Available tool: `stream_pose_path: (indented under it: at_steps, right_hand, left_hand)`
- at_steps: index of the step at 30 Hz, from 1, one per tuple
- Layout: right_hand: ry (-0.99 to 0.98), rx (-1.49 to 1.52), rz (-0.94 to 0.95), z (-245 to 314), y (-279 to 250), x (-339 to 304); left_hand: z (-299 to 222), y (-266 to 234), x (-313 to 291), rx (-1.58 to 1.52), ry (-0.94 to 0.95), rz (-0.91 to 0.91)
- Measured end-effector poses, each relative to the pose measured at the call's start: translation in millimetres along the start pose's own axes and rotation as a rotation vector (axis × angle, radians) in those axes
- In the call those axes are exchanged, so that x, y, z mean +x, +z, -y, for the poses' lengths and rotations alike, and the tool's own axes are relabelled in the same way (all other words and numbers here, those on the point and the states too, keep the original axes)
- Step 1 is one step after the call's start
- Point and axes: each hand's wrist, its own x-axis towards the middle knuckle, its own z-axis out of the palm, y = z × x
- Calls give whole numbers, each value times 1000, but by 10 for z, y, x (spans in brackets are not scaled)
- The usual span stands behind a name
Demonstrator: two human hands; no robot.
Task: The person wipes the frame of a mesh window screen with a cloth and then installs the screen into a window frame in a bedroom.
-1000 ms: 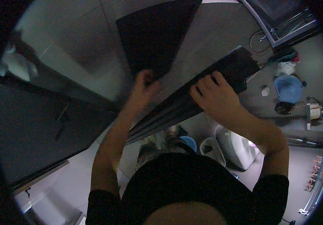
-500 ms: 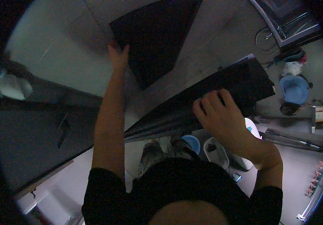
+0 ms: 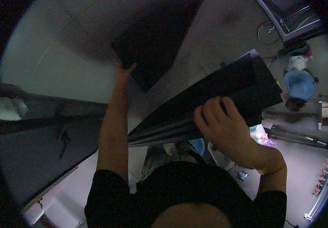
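A large black sheet (image 3: 243, 81), like a curtain, spreads from the right and narrows into gathered folds toward the lower left. Over those folds my right hand (image 3: 223, 119) is curled, fingers bent onto the cloth; its thumb is hidden. My left arm stretches up and away, and my left hand (image 3: 123, 72) is beside the lower left edge of a black panel (image 3: 152, 49). Its thumb stands apart from the fingers, which are dim and blurred. Whether that hand touches the panel, I cannot tell.
At left is a dark grey door (image 3: 30, 152) with a handle (image 3: 64, 141). A blue basin (image 3: 300, 85) stands at the right, below a shower hose (image 3: 261, 34). Near my feet is a blue tub (image 3: 199, 145). A bright rail with pink clips (image 3: 323, 176) runs at lower right.
My left hand has come down along the panel's edge, closer to me. My right hand stays on the folds, and the view has shifted slightly.
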Motion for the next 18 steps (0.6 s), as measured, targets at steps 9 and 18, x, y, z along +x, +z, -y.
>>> stream_pose_path:
  at_steps: [9, 18]
  right_hand:
    - [-9, 14, -22, -65, -31, -27]
    - [-37, -9, 29, -201, -126, 11]
  left_hand:
    - [-440, 173, -195, -181, -372, 29]
    - [-1114, 221, 255, -79, -265, -7]
